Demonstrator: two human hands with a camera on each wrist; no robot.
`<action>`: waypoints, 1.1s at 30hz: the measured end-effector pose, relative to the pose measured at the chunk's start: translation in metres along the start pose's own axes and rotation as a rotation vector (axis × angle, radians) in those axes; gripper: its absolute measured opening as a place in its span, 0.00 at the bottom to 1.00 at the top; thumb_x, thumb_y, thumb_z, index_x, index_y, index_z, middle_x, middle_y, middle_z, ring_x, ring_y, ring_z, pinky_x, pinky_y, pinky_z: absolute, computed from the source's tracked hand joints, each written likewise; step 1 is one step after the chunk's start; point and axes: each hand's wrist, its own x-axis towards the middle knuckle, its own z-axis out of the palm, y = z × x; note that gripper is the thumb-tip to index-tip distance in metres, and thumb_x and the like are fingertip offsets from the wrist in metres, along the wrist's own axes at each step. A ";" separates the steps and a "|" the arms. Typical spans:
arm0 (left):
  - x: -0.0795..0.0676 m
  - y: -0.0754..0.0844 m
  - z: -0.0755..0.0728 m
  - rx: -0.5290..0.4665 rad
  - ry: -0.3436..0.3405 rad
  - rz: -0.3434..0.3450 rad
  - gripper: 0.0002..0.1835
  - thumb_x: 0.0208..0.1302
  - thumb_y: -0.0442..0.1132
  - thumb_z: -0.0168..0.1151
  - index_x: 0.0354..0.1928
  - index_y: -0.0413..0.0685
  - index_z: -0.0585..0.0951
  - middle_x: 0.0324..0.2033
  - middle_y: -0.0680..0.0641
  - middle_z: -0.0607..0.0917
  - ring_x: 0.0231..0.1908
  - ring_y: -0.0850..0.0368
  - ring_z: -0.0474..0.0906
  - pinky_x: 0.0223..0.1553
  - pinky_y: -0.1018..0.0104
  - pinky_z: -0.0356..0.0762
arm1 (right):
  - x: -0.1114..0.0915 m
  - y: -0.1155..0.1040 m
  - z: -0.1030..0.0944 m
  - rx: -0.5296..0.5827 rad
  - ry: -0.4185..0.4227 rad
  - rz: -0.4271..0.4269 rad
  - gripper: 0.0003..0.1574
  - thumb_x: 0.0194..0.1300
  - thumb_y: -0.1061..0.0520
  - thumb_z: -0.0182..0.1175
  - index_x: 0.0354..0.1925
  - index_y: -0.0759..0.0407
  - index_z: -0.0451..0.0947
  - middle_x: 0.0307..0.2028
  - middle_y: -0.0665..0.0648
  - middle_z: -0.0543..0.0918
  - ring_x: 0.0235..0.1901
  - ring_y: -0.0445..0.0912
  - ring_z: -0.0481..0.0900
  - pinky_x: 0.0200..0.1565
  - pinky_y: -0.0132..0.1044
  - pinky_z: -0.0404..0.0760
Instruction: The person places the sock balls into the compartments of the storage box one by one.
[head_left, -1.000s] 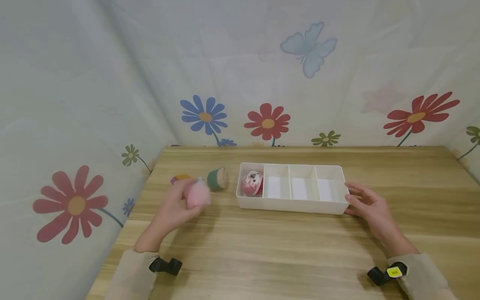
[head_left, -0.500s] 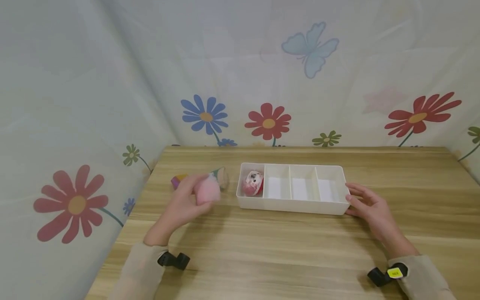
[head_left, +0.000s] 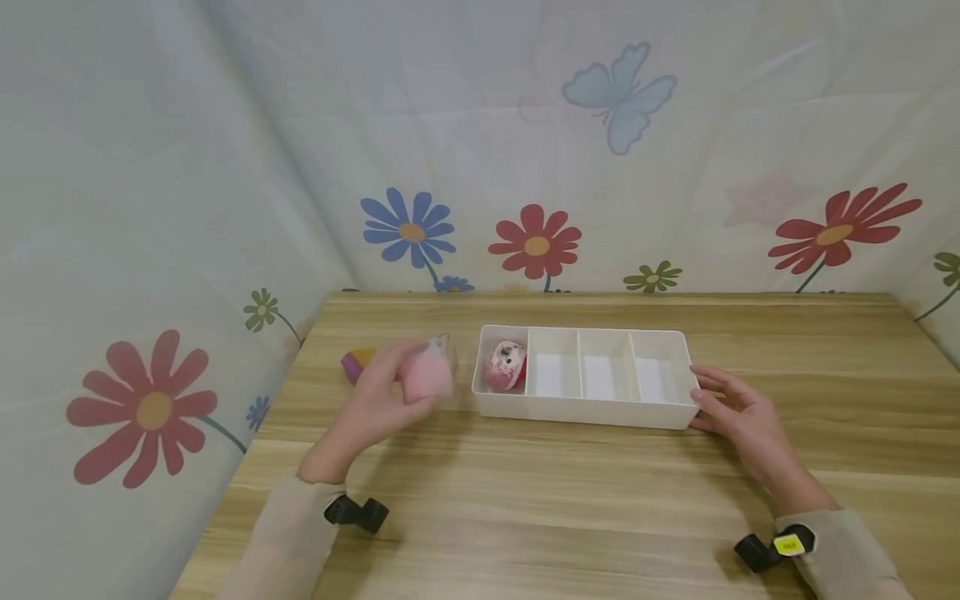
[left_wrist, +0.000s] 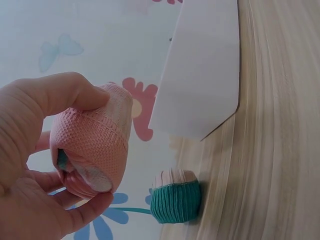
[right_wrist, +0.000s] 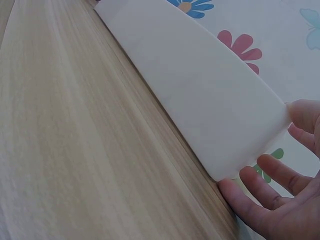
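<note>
My left hand (head_left: 378, 400) holds a rolled-up pink sock (left_wrist: 95, 140) between thumb and fingers, raised above the table to the left of the box. Beyond it on the table lies a rolled green sock with a pale end (left_wrist: 175, 200), mostly covered by the pink one in the head view. My right hand (head_left: 738, 421) rests its fingertips against the right end of a white divided box (head_left: 585, 411), the thumb near the rim. In the box's leftmost compartment sits a red-and-white rolled bundle (head_left: 506, 367) with dark spots.
A purple-and-yellow rolled bundle (head_left: 352, 365) lies behind my left hand, partly hidden by it. The wooden table (head_left: 570, 508) runs back to a white flower-printed curtain (head_left: 465, 125), which also stands along the left side.
My left hand has moved right with the pink sock, toward the box, and now overlaps the green sock in the head view. The right hand and the box have stayed in place.
</note>
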 end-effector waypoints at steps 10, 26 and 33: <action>0.013 0.008 0.007 0.001 -0.004 0.063 0.37 0.44 0.40 0.74 0.60 0.48 0.70 0.56 0.49 0.73 0.52 0.55 0.67 0.50 0.53 0.71 | 0.000 0.000 0.001 0.012 0.014 -0.001 0.27 0.65 0.62 0.56 0.62 0.62 0.67 0.49 0.53 0.72 0.41 0.39 0.79 0.37 0.37 0.81; 0.030 0.028 0.021 -0.040 -0.082 0.066 0.37 0.46 0.41 0.72 0.61 0.50 0.69 0.57 0.50 0.71 0.53 0.55 0.67 0.48 0.53 0.74 | 0.001 -0.001 0.001 0.034 0.007 -0.003 0.26 0.65 0.63 0.56 0.61 0.62 0.67 0.49 0.53 0.72 0.41 0.39 0.79 0.37 0.37 0.81; 0.037 0.035 0.026 -0.039 -0.087 0.084 0.37 0.48 0.45 0.72 0.62 0.51 0.68 0.57 0.51 0.71 0.49 0.56 0.68 0.41 0.58 0.77 | 0.001 -0.001 0.001 0.033 0.004 -0.008 0.26 0.65 0.64 0.55 0.61 0.63 0.67 0.50 0.53 0.72 0.41 0.38 0.79 0.37 0.37 0.81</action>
